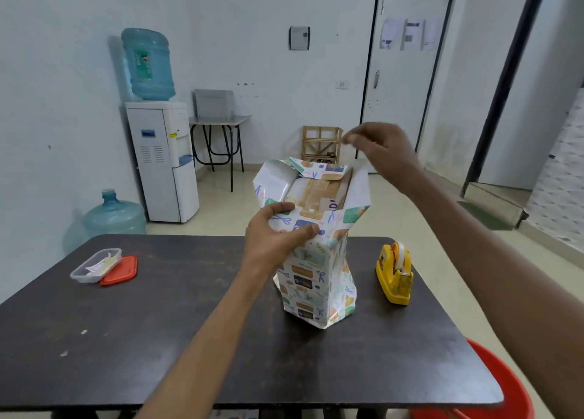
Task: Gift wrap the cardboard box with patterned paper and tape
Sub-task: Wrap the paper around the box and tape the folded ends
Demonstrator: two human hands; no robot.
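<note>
Atop the desk [189,324], the left hand [275,232] fingers pinch the patterned paper [311,276] flap over the cardboard box [319,191]. The right hand [379,150] fingers are pressed together; tape not discernible. End-folding is underway, and the flap likely needs taping next.

"What is the patterned paper [311,279] like?"
"Thin and a bit shiny outside, plain white inside. The cardboard box [319,191] in it is brown and dull."
"And the table [189,324]?"
"Dark, smooth, not shiny. The tape dispenser [393,276] is yellow plastic. The tub [94,265] is see-through plastic, its lid [120,270] red plastic."
</note>
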